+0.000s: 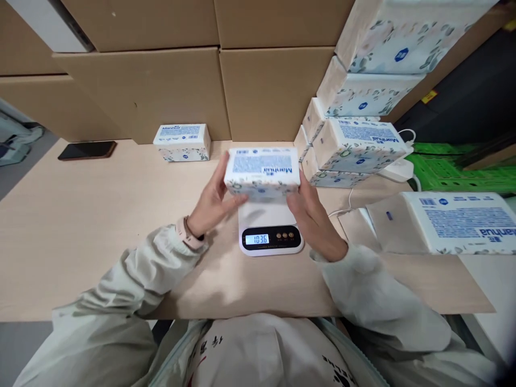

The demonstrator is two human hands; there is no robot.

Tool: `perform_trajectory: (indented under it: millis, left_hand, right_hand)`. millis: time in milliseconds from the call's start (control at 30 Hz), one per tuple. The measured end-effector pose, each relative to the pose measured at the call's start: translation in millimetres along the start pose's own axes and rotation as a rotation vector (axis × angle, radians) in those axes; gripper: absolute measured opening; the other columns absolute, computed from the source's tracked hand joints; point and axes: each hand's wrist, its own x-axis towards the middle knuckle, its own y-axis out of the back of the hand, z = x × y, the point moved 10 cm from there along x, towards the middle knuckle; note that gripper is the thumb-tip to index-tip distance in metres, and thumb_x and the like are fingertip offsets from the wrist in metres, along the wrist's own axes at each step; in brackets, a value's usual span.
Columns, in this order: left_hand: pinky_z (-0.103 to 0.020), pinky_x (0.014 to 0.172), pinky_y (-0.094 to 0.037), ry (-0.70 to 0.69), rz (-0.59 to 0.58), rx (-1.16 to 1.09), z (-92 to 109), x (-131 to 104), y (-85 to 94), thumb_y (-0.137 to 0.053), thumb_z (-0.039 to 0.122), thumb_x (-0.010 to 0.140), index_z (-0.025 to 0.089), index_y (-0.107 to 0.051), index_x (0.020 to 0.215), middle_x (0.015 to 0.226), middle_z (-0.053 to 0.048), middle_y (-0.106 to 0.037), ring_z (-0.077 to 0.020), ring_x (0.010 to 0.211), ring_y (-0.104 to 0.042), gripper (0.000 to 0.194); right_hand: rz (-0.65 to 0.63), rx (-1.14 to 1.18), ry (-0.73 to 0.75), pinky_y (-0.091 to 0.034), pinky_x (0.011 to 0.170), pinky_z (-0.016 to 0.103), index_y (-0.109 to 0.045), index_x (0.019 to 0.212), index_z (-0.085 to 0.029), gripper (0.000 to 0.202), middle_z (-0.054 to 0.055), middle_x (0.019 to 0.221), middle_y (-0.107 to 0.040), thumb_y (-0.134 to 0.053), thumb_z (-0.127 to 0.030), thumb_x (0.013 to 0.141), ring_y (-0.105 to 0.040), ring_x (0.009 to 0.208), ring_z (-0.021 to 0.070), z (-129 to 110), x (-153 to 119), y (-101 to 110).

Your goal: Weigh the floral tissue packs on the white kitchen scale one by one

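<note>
Between my two hands is a tissue pack [262, 167], white with blue print and a leaf pattern, its brand lettering upside down to me. My left hand [213, 201] grips its left end, and my right hand [314, 215] closes on the right end. Below the pack lies a white digital scale [262, 215]; its lit display reads 103.6. The pack covers the scale's far part, so I cannot tell whether the two touch. A pinkish band circles my left wrist.
Another tissue pack [183, 144] stands behind at the left, near a dark phone [87, 150]. Stacked tissue packs [358, 145] rise at the right. A larger pack [463, 223] lies at the right edge. Cardboard boxes [278, 94] wall the back; a green crate [447, 169] is far right.
</note>
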Motion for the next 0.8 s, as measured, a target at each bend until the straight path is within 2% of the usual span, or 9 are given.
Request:
perform_trajectory:
  millis: [133, 200, 267, 333, 433, 500, 567, 700, 800]
  left_hand:
    - [-0.052, 0.135, -0.03, -0.158, 0.07, 0.425, -2.7, 60.1, 48.0, -0.082, 0.071, 0.081, 0.026, -0.038, 0.167, 0.174, -0.013, -0.034, -0.0374, 0.165, -0.028, 0.106]
    - [-0.057, 0.135, -0.024, -0.11, 0.067, 0.684, -20.8, 86.2, 67.9, -0.08, 0.076, 0.079, 0.022, -0.05, 0.16, 0.172, -0.017, -0.038, -0.0409, 0.165, -0.025, 0.102]
    - [-0.064, 0.134, -0.018, -0.027, 0.048, 0.917, -40.1, 104.4, 78.1, -0.082, 0.074, 0.077, 0.02, -0.058, 0.153, 0.173, -0.019, -0.034, -0.0451, 0.165, -0.021, 0.096]
    - [-0.067, 0.134, -0.011, -0.018, -0.021, 1.113, -50.7, 115.8, 70.4, -0.087, 0.064, 0.075, 0.023, -0.06, 0.152, 0.176, -0.017, -0.028, -0.046, 0.166, -0.017, 0.091]
    - [-0.064, 0.135, -0.003, -0.083, -0.224, 1.257, -58.7, 124.4, 35.6, -0.086, 0.047, 0.078, 0.022, -0.054, 0.158, 0.178, -0.015, -0.026, -0.0432, 0.167, -0.014, 0.089]
    - [-0.063, 0.135, -0.004, -0.063, -0.308, 1.272, -63.8, 128.3, 20.2, -0.081, 0.044, 0.083, 0.017, -0.053, 0.16, 0.176, -0.018, -0.028, -0.0433, 0.167, -0.017, 0.086]
    - [-0.063, 0.135, -0.006, -0.02, -0.29, 1.249, -65.6, 132.6, 17.9, -0.075, 0.046, 0.089, 0.017, -0.053, 0.159, 0.174, -0.018, -0.034, -0.0436, 0.165, -0.021, 0.079]
    - [-0.061, 0.135, -0.009, 0.02, -0.189, 1.124, -65.9, 133.5, 33.6, -0.069, 0.04, 0.095, 0.024, -0.059, 0.155, 0.171, -0.01, -0.042, -0.0414, 0.164, -0.026, 0.064]
    - [-0.056, 0.138, -0.01, 0.06, -0.129, 1.007, -68.7, 128.6, 60.5, -0.071, 0.044, 0.095, 0.025, -0.064, 0.149, 0.167, -0.003, -0.048, -0.0372, 0.165, -0.027, 0.058]
  right_hand:
    - [-0.02, -0.006, 0.031, -0.021, 0.137, 0.062, -0.033, 0.166, -0.032, 0.072, 0.007, 0.167, -0.048, -0.048, -0.063, 0.103, -0.033, 0.161, 0.0335, -34.5, 66.0, -18.7]
    - [-0.09, 0.006, -0.044, -0.022, 0.138, 0.056, -0.029, 0.168, -0.026, 0.073, 0.008, 0.172, -0.042, -0.044, -0.059, 0.105, -0.032, 0.163, 0.0309, -30.8, 98.1, -37.7]
    - [-0.206, -0.001, -0.174, -0.018, 0.139, 0.053, -0.025, 0.17, -0.018, 0.081, 0.011, 0.179, -0.028, -0.042, -0.062, 0.104, -0.024, 0.168, 0.0301, -14.9, 121.0, -61.8]
    - [-0.295, -0.04, -0.265, -0.013, 0.14, 0.053, -0.025, 0.17, -0.013, 0.085, 0.013, 0.182, -0.017, -0.042, -0.063, 0.104, -0.015, 0.171, 0.0301, -1.0, 134.7, -80.1]
    - [-0.297, -0.074, -0.223, -0.019, 0.138, 0.056, -0.042, 0.162, -0.02, 0.069, 0.01, 0.178, -0.032, -0.043, -0.058, 0.104, -0.028, 0.166, 0.0306, -3.5, 147.3, -87.0]
    - [-0.243, -0.064, -0.119, -0.028, 0.134, 0.058, -0.055, 0.151, -0.025, 0.056, 0.008, 0.168, -0.049, -0.042, -0.054, 0.105, -0.042, 0.158, 0.0305, -17.6, 148.3, -80.5]
    - [-0.181, -0.074, 0.014, -0.034, 0.131, 0.059, -0.062, 0.141, -0.026, 0.046, 0.008, 0.158, -0.06, -0.046, -0.049, 0.104, -0.05, 0.151, 0.0302, -35.5, 140.2, -68.7]
    - [-0.14, -0.135, 0.176, -0.037, 0.13, 0.055, -0.062, 0.142, -0.026, 0.045, 0.008, 0.157, -0.061, -0.052, -0.043, 0.102, -0.05, 0.152, 0.0281, -55.6, 97.5, -47.2]
    - [-0.186, -0.18, 0.19, -0.037, 0.132, 0.053, -0.058, 0.148, -0.023, 0.051, 0.011, 0.163, -0.055, -0.053, -0.046, 0.103, -0.046, 0.157, 0.0275, -57.4, 47.4, -38.0]
